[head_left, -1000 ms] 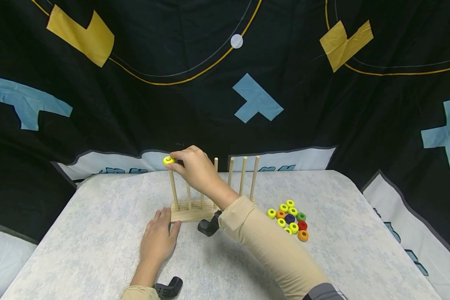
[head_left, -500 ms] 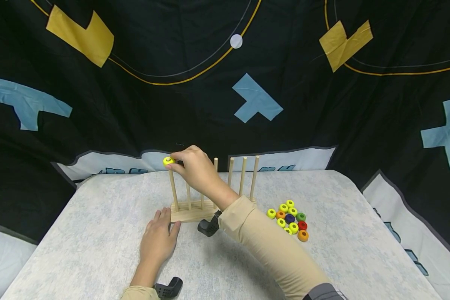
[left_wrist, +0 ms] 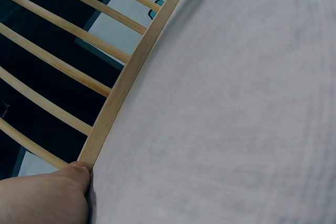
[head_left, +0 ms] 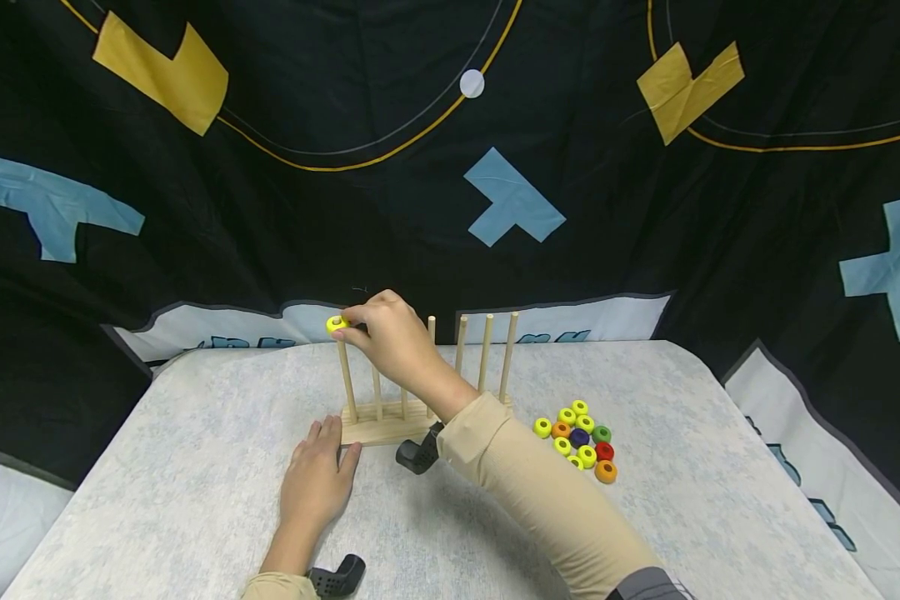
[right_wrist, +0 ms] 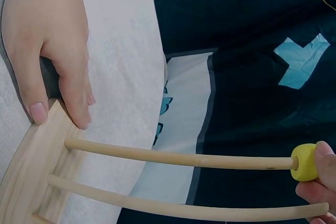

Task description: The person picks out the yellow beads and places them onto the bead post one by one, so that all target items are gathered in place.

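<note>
My right hand point(head_left: 393, 337) pinches a yellow bead point(head_left: 336, 323) between thumb and fingers at the top of the leftmost peg point(head_left: 347, 379) of a wooden rack point(head_left: 378, 431). In the right wrist view the yellow bead point(right_wrist: 304, 162) sits at the tip of that peg point(right_wrist: 184, 159). Flat on the table, my left hand point(head_left: 317, 479) touches the left end of the rack's base, its fingers relaxed; the right wrist view shows that hand point(right_wrist: 50, 40) with thumb and fingers about the base's corner point(right_wrist: 44, 145). The left wrist view shows the thumb side of it point(left_wrist: 50, 195) at the base's end point(left_wrist: 121, 87).
Right of the rack, a loose group of yellow, orange, green, red and dark blue beads lies on the pale table point(head_left: 217, 467), including a red bead point(head_left: 604, 451). Several other pegs point(head_left: 508, 358) stand upright on the rack. A black cloth point(head_left: 330, 225) hangs behind.
</note>
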A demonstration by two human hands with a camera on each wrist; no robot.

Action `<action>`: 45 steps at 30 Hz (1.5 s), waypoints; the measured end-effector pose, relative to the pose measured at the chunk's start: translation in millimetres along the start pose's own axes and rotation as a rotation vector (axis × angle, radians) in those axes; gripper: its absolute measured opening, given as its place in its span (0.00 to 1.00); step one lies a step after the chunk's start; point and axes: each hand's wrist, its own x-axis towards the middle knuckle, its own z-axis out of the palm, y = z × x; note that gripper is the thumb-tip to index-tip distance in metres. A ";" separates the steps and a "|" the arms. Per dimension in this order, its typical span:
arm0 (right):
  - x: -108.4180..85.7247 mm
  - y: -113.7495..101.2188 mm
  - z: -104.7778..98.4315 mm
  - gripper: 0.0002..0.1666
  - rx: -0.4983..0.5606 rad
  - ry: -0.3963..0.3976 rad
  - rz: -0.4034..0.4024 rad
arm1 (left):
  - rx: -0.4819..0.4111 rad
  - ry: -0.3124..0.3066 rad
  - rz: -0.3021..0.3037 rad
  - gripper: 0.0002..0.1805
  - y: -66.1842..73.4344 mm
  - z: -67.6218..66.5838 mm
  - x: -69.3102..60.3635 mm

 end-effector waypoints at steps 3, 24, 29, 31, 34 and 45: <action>0.2 0.1 0.2 0.18 0.002 -0.003 0.002 | 0.002 0.000 -0.001 0.36 0.2 -0.3 0.1; -1.9 2.1 -0.2 0.15 -0.010 0.002 -0.031 | 0.009 -0.004 -0.008 0.36 0.5 0.4 0.2; -1.4 2.4 -0.5 0.13 -0.034 0.026 -0.067 | 0.013 -0.010 -0.015 0.36 1.6 -1.3 -0.1; -1.2 2.1 -1.5 0.13 -0.036 0.040 -0.080 | 0.012 -0.009 -0.017 0.36 2.0 -1.7 -0.3; -1.8 1.2 -4.2 0.13 -0.032 0.063 -0.106 | 0.013 -0.008 -0.016 0.36 2.6 -2.1 -0.9; -22.1 -3.1 -14.7 0.18 0.081 0.144 -0.167 | 0.012 0.000 -0.014 0.36 3.0 -1.2 -0.7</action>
